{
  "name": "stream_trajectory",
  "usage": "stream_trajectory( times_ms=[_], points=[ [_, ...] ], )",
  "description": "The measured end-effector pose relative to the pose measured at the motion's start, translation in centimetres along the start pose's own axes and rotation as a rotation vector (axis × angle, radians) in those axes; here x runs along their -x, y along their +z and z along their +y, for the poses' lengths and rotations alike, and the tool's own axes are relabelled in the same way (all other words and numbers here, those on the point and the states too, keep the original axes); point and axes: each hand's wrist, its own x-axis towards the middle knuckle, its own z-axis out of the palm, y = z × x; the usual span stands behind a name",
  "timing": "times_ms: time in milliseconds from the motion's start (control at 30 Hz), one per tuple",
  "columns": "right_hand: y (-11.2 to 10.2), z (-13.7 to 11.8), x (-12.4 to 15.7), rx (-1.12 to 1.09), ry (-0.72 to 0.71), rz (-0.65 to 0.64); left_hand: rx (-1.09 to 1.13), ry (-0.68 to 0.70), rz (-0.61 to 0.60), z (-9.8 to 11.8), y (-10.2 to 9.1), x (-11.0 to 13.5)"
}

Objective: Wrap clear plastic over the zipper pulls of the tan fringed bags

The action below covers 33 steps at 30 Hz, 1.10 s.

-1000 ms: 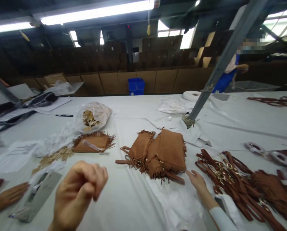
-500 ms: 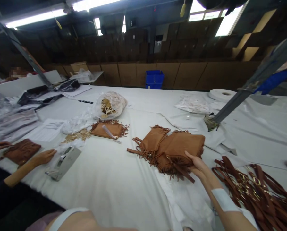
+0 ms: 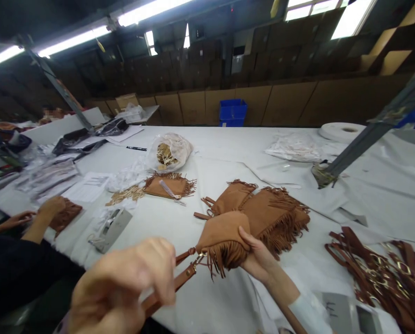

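Note:
A tan fringed leather pouch (image 3: 224, 228) is gripped at its right side by my right hand (image 3: 258, 260), thumb on top and fingers underneath. From its metal clip a brown wrist strap (image 3: 184, 277) runs taut toward my left hand (image 3: 124, 283), which is large and blurred in the foreground. The left fingers are curled, and the strap's end passes into them. Behind the held pouch lie more fringed pouches (image 3: 275, 215), partly overlapping, on the white table. Another fringed pouch (image 3: 167, 186) lies farther left with a clear plastic strip on it.
Brown straps with gold clips (image 3: 377, 269) are heaped at right. A plastic bag of tags (image 3: 172, 152), loose tags (image 3: 125, 195) and a grey dispenser (image 3: 111, 227) stand left of centre. A co-worker's hand (image 3: 52, 208) holds a brown pouch at far left. A metal post (image 3: 356, 139) rises at right.
My right hand has brought one small pouch left and nearer, off the others. My left hand has risen into view at the strap. The view has shifted slightly left.

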Motion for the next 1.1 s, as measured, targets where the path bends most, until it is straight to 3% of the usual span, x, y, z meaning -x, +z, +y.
stream_trajectory(
  times_ms=[33, 100, 167, 267, 367, 433, 500, 567, 667, 767, 900, 967, 1100],
  points=[
    [-0.6, 1.0, -0.2, -0.047, 0.043, -0.011, -0.016, 0.000, -0.014, -1.4, 0.1, -1.0],
    [-2.8, 3.3, -0.8, -0.126, 0.120, -0.001, -0.126, -0.149, -0.128, -5.2, 0.4, -2.2],
    [-5.8, 5.7, -1.4, -0.184, 0.176, 0.065, -0.241, -0.316, -0.169, -9.8, 0.7, -1.6],
    [-9.9, 8.9, -1.3, -0.249, 0.171, 0.179, -0.155, -0.627, -0.125, -17.0, 1.7, 3.2],
    [-11.9, 11.4, 0.0, -0.253, 0.179, 0.198, 0.071, -1.047, -0.197, -23.0, 3.4, 10.2],
    [-12.1, 12.8, 0.9, -0.206, 0.237, 0.178, 0.072, -1.145, -0.177, -25.9, 4.4, 14.0],
    [-11.8, 14.0, 1.6, -0.155, 0.283, 0.168, -0.037, -1.060, -0.097, -27.8, 5.3, 16.2],
    [-11.3, 14.7, 2.0, -0.144, 0.291, 0.168, -0.076, -0.901, -0.036, -29.1, 6.0, 16.6],
    [-10.5, 14.6, 1.8, -0.181, 0.285, 0.144, 0.163, -0.802, -0.089, -30.0, 6.9, 15.7],
    [-9.9, 13.3, 1.0, -0.211, 0.256, 0.099, 0.421, -0.812, -0.145, -30.1, 7.6, 14.9],
    [-9.8, 11.2, -0.3, -0.215, 0.229, 0.083, 0.536, -0.915, -0.100, -29.6, 7.6, 15.0],
    [-9.8, 10.7, -0.8, -0.220, 0.212, 0.103, 0.512, -0.953, -0.030, -29.2, 7.3, 14.8],
    [-9.1, 10.6, -1.2, -0.225, 0.170, 0.088, 0.317, -0.805, 0.086, -28.4, 7.2, 13.2]
  ],
)
